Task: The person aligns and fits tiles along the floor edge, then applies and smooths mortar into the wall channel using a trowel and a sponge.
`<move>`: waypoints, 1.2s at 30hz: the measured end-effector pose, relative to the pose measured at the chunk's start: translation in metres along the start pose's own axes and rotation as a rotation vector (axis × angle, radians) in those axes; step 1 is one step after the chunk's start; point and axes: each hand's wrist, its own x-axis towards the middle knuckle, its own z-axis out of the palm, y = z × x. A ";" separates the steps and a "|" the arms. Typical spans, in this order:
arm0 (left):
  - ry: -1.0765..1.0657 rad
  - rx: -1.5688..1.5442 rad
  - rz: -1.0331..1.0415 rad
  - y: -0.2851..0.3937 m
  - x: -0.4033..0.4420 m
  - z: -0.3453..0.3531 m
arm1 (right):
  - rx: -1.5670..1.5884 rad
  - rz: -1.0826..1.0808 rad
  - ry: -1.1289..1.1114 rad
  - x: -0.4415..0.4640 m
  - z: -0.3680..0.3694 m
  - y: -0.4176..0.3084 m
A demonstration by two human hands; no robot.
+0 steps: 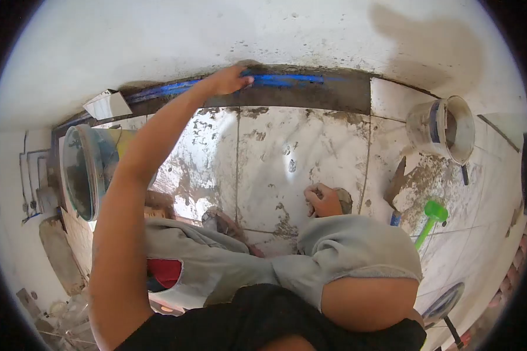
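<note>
In the head view, the left grip (227, 82) is grasping the bar (290, 78), which is lying along the foot of the wall (287, 35) on mortar (348, 93), stretching to both sides of that grip. The right grip (324, 200) is resting curled, well apart, near the knee (366, 245); whether it is holding anything, I cannot tell. A mallet (435, 211) and bucket (420, 126) are resting rightward of both grips. For clean work, I'd be pressing the bar evenly, minding the tiles (310, 140).

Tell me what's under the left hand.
A blue bar shows on both sides of the left hand, along grey mortar; whatever the hand covers can't be seen.
</note>
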 end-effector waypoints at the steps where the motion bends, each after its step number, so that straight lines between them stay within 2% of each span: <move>1: 0.116 0.011 0.004 0.016 0.007 0.002 | 0.015 -0.027 0.005 0.002 -0.001 0.006; 2: 0.230 0.022 0.009 0.027 0.010 0.001 | 0.032 -0.053 0.009 0.003 -0.002 0.012; 3: 0.453 -0.038 -0.048 0.032 0.008 0.005 | 0.037 -0.052 0.017 0.003 -0.003 0.014; 4: 0.526 -0.058 -0.165 0.025 0.007 0.006 | 0.061 -0.048 0.028 0.002 -0.003 0.015; 7: 0.797 -0.041 -0.399 -0.048 -0.005 0.016 | 0.117 -0.020 0.058 0.001 -0.001 0.014; 8: 0.818 -0.019 -0.401 -0.088 -0.014 0.015 | 0.134 0.006 0.070 0.000 -0.001 0.012; 9: 0.829 0.029 -0.475 -0.082 -0.037 0.002 | 0.148 0.014 0.083 -0.001 -0.002 0.009; 11: 0.791 0.293 -0.415 -0.200 -0.046 0.003 | 0.079 -0.035 0.008 -0.001 -0.007 0.006; 12: 0.569 0.139 -0.452 -0.176 -0.067 -0.016 | 0.093 -0.020 0.029 -0.002 -0.005 0.007; 13: 0.566 -0.036 -0.504 -0.171 -0.073 -0.021 | 0.062 -0.008 0.028 -0.002 -0.004 0.008; 14: 0.548 -0.041 -0.487 -0.158 -0.069 -0.023 | 0.028 0.001 0.026 0.000 -0.005 0.008; 15: 0.467 0.021 -0.407 -0.147 -0.066 -0.025 | -0.038 -0.080 0.038 0.003 -0.005 0.011; 17: 0.279 0.100 -0.182 -0.126 -0.049 -0.024 | -0.031 -0.010 0.015 -0.001 -0.008 0.004; 18: 0.273 0.091 -0.170 -0.116 -0.036 -0.021 | -0.025 0.049 -0.019 -0.002 -0.007 -0.002; 20: 0.257 0.342 -0.023 -0.082 0.007 -0.001 | 0.011 -0.020 -0.083 0.004 -0.012 0.012; 21: 0.307 0.496 0.336 -0.082 0.026 0.001 | -0.052 -0.148 -0.014 0.006 -0.012 0.016; 22: 0.346 0.477 0.484 -0.061 0.036 0.004 | -0.123 -0.263 0.066 0.004 -0.008 0.019; 23: 0.384 0.467 0.633 -0.039 0.045 0.006 | -0.162 -0.146 0.153 -0.009 -0.003 0.001; 24: 0.384 0.320 0.533 -0.006 0.039 0.002 | -0.195 -0.030 0.219 -0.022 -0.002 -0.017; 25: 0.372 0.297 0.564 0.015 0.039 0.005 | -0.193 -0.013 0.254 -0.030 -0.006 -0.016; 27: 0.244 -0.094 0.098 0.040 0.027 -0.004 | -0.127 -0.025 0.210 -0.028 -0.006 -0.020; 28: 0.263 -0.085 0.068 0.048 0.015 -0.013 | -0.249 -0.155 0.260 -0.027 -0.013 -0.013; 30: 0.214 -0.019 0.058 0.061 -0.013 -0.032 | -0.447 -0.562 0.308 -0.024 -0.054 0.023; 31: 0.247 -0.010 -0.012 0.054 -0.033 -0.049 | -0.473 -0.312 0.467 -0.051 -0.073 -0.008; 32: 0.349 0.026 0.097 0.045 -0.051 -0.067 | -0.297 -0.304 0.583 -0.056 -0.110 0.022; 33: 0.445 0.073 0.212 0.030 -0.067 -0.083 | -0.520 -0.229 0.737 -0.072 -0.132 -0.002; 34: 0.583 0.091 0.207 -0.007 -0.084 -0.104 | -0.666 -0.336 0.797 -0.079 -0.164 0.017; 35: 0.689 -0.021 0.213 -0.020 -0.111 -0.127 | -0.745 -0.238 0.784 -0.095 -0.181 0.015; 36: 0.869 0.205 0.079 -0.040 -0.139 -0.155 | -0.865 -0.286 0.862 -0.104 -0.188 0.020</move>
